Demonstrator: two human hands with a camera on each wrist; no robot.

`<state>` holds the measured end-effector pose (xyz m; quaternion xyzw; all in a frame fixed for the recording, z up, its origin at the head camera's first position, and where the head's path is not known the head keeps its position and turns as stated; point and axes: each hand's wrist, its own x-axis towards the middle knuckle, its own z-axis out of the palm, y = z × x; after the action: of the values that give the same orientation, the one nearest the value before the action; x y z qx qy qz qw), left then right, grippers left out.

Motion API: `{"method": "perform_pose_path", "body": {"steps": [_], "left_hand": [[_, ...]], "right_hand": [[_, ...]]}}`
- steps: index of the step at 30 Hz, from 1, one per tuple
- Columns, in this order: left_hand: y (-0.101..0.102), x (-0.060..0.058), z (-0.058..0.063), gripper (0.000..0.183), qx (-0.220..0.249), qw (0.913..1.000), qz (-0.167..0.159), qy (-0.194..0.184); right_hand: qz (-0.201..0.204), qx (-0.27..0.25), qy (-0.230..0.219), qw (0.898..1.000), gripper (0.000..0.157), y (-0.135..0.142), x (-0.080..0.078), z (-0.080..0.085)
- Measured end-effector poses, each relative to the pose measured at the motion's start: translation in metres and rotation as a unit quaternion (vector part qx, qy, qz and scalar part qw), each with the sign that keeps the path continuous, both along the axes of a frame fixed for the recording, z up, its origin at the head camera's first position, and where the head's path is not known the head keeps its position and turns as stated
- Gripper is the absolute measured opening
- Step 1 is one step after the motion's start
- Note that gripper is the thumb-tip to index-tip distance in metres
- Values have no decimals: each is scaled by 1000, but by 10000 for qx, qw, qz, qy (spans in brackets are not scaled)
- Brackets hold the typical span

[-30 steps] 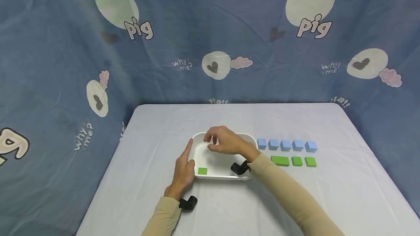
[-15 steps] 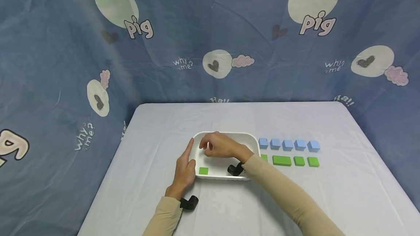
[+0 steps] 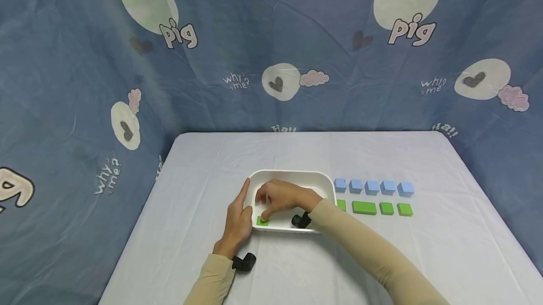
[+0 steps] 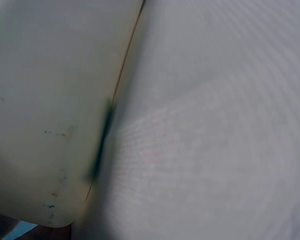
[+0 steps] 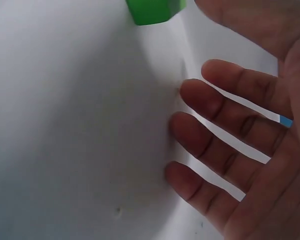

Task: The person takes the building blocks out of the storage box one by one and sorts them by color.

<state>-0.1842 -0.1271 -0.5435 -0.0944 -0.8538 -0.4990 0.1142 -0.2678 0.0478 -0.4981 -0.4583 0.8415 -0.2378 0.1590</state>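
Observation:
In the head view, a white tray (image 3: pixel 314 178) lies on the white-covered table. My left hand (image 3: pixel 237 224) rests against its left side, index finger straight along the rim and thumb by the wall. Inside the tray, my right hand (image 3: pixel 283 197) is held over the left part, its thumb at a small green block (image 3: pixel 259 222) in the near left corner. The right wrist view has the same green block (image 5: pixel 152 11) close to the thumb tip, with the other fingers (image 5: pixel 205 140) loosely bent and apart, holding nothing. The left wrist view shows mostly pale tray wall (image 4: pixel 50 100) and cloth.
Right of the tray stands a row of several blue cubes (image 3: pixel 372 188). In front of them runs a row of green blocks, including a longer one (image 3: pixel 364 208) and smaller ones (image 3: pixel 386 208). A blue printed curtain (image 3: pixel 237 111) hangs behind the table.
My right hand has moved left and nearer within the tray, bringing its thumb to the green block in the corner. My left hand stays at the tray's side.

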Motion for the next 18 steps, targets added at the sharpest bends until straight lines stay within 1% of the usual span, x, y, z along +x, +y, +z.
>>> {"method": "perform_pose_path", "body": {"steps": [8,13,18], "left_hand": [[-1,-1,-1,78,6,10000,34,2],[-1,-1,0,77,59,10000,35,12],[0,-1,0,78,63,10000,1,9]], "right_hand": [[149,466,388,9980,46,-7,4,-3],[306,576,595,9961,44,-9,6,-3],[385,656,640,9950,38,-9,6,-1]]}}
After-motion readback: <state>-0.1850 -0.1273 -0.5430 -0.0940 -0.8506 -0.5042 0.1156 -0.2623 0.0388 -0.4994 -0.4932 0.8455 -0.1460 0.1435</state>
